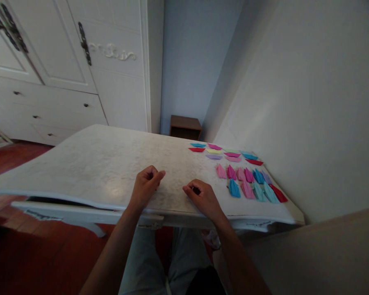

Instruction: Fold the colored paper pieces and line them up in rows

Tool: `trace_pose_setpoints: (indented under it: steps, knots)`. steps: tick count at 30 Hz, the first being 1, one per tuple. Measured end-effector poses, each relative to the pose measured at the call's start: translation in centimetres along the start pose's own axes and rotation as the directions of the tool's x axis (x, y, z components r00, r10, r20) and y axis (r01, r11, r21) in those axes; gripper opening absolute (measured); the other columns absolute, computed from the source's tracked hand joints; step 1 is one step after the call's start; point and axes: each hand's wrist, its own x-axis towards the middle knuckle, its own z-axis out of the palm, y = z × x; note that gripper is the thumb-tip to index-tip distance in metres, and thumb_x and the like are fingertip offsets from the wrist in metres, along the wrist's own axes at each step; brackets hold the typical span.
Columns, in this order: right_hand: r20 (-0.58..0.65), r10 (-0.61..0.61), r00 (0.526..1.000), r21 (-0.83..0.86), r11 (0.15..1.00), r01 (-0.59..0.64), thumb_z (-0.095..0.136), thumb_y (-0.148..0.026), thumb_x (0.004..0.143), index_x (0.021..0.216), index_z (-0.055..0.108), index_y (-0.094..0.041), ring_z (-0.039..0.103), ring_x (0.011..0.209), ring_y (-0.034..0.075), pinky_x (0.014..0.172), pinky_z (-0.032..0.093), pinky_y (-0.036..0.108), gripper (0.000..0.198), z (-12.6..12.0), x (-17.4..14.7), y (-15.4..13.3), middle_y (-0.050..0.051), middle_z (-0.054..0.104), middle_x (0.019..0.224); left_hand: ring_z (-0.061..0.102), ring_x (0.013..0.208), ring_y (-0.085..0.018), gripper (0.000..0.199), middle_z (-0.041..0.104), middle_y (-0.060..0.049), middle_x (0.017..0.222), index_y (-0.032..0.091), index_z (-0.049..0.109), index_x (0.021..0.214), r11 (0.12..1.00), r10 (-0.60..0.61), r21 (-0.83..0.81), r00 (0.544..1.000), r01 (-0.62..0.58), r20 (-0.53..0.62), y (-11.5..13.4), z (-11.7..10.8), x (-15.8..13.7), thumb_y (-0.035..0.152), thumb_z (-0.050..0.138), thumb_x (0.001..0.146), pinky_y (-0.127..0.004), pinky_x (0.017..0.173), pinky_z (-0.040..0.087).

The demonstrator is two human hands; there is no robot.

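My left hand rests near the front of the white table, its fingers curled in and the thumb laid against them. Across a short gap, my right hand is curled in the same way at the table's front edge. Nothing shows in either hand. To the right of my right hand lie several folded paper pieces, such as a blue one and a pink one. Behind these are several small folded paper boats, among them a red boat and a lilac boat.
A white wardrobe with dark handles stands beyond the table at the left. A brown wooden cabinet sits behind the table's far edge. The pale wall runs close along the right side. Below the tabletop is a drawer front.
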Motion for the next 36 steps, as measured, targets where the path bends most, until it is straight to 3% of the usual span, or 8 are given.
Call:
trace_pose_setpoints:
  steps: [15, 21, 24, 27, 29, 31, 33, 36]
  knots:
    - [0.003, -0.047, 0.999, -0.004, 0.999, 0.047, 0.060, -0.029, 0.087, 0.071, 0.061, -0.018, 0.052, 0.065, 0.012, 0.061, 0.036, 0.024, 0.020, 0.0, 0.1, 0.3, -0.001, 0.059, 0.069, 0.034, 0.041, -0.006, 0.036, 0.044, 0.007, 0.045, 0.019, 0.042, 0.057, 0.998, -0.046, -0.032, 0.999, 0.045, -0.025, 0.0, 0.0, 0.2, 0.033, 0.070, 0.075, -0.019, 0.041, 0.024]
    - [0.000, -0.064, 0.998, 0.204, 0.977, 0.062, 0.059, -0.033, 0.087, 0.068, 0.060, -0.018, 0.050, 0.060, 0.011, 0.057, 0.038, 0.023, 0.024, -1.3, -0.6, 0.1, -0.002, 0.057, 0.066, 0.034, 0.043, -0.007, 0.038, 0.044, 0.007, 0.045, 0.019, 0.042, 0.056, 0.997, -0.028, 0.069, 0.998, 0.031, -0.047, 0.1, 0.0, 0.4, 0.036, 0.068, 0.076, -0.019, 0.043, 0.026]
    - [-0.046, -0.112, 0.993, 0.197, 0.973, 0.119, 0.057, -0.036, 0.089, 0.068, 0.058, -0.019, 0.051, 0.061, 0.011, 0.058, 0.039, 0.023, 0.027, -3.4, -1.7, 1.0, -0.001, 0.057, 0.066, 0.033, 0.043, -0.008, 0.037, 0.044, 0.006, 0.045, 0.020, 0.043, 0.056, 0.973, -0.035, 0.225, 0.999, 0.043, -0.042, 0.4, 0.1, 0.4, 0.041, 0.066, 0.076, -0.020, 0.043, 0.025]
    - [-0.193, -0.101, 0.976, 0.086, 0.989, 0.119, 0.054, -0.037, 0.090, 0.072, 0.059, -0.020, 0.053, 0.065, 0.013, 0.062, 0.042, 0.025, 0.026, -7.1, -2.5, 3.7, 0.001, 0.059, 0.069, 0.034, 0.044, -0.009, 0.037, 0.043, 0.006, 0.046, 0.020, 0.044, 0.057, 0.910, -0.034, 0.413, 0.999, 0.039, -0.019, 0.7, 0.8, 0.3, 0.045, 0.062, 0.077, -0.022, 0.043, 0.026]
    - [-0.358, -0.009, 0.934, 0.010, 1.000, 0.014, 0.051, -0.038, 0.091, 0.084, 0.062, -0.020, 0.056, 0.070, 0.016, 0.066, 0.045, 0.027, 0.022, -10.4, -2.8, 6.5, 0.003, 0.063, 0.078, 0.036, 0.045, -0.010, 0.036, 0.042, 0.006, 0.047, 0.020, 0.043, 0.056, 0.841, -0.001, 0.541, 1.000, 0.016, -0.028, 0.7, 1.8, 0.2, 0.044, 0.059, 0.078, -0.022, 0.045, 0.027]
    - [-0.534, 0.058, 0.844, -0.107, 0.985, -0.136, 0.049, -0.042, 0.089, 0.096, 0.062, -0.018, 0.059, 0.081, 0.020, 0.074, 0.048, 0.032, 0.027, -13.9, -3.1, 9.7, 0.008, 0.065, 0.091, 0.040, 0.047, -0.011, 0.033, 0.043, 0.005, 0.048, 0.021, 0.043, 0.055, 0.747, 0.039, 0.665, 0.999, -0.010, -0.029, 0.7, 3.4, 0.0, 0.041, 0.057, 0.077, -0.024, 0.047, 0.029]
    - [-0.636, 0.068, 0.768, -0.280, 0.908, -0.312, 0.048, -0.048, 0.087, 0.112, 0.059, -0.014, 0.057, 0.097, 0.027, 0.087, 0.046, 0.041, 0.044, -16.9, -3.3, 12.7, 0.016, 0.062, 0.108, 0.045, 0.050, -0.013, 0.029, 0.048, 0.004, 0.051, 0.021, 0.046, 0.056, 0.663, 0.064, 0.746, 0.998, -0.064, 0.029, 0.5, 5.3, -0.2, 0.038, 0.057, 0.077, -0.025, 0.051, 0.032]
    - [-0.599, 0.143, 0.788, -0.466, 0.738, -0.488, 0.044, -0.054, 0.087, 0.133, 0.047, -0.010, 0.045, 0.123, 0.035, 0.100, 0.036, 0.050, 0.064, -19.3, -3.6, 15.8, 0.023, 0.052, 0.130, 0.058, 0.066, -0.019, 0.016, 0.062, -0.001, 0.068, 0.021, 0.054, 0.069, 0.627, 0.122, 0.734, 0.964, -0.261, 0.238, 0.1, 8.9, -0.4, 0.032, 0.056, 0.079, -0.030, 0.064, 0.043]
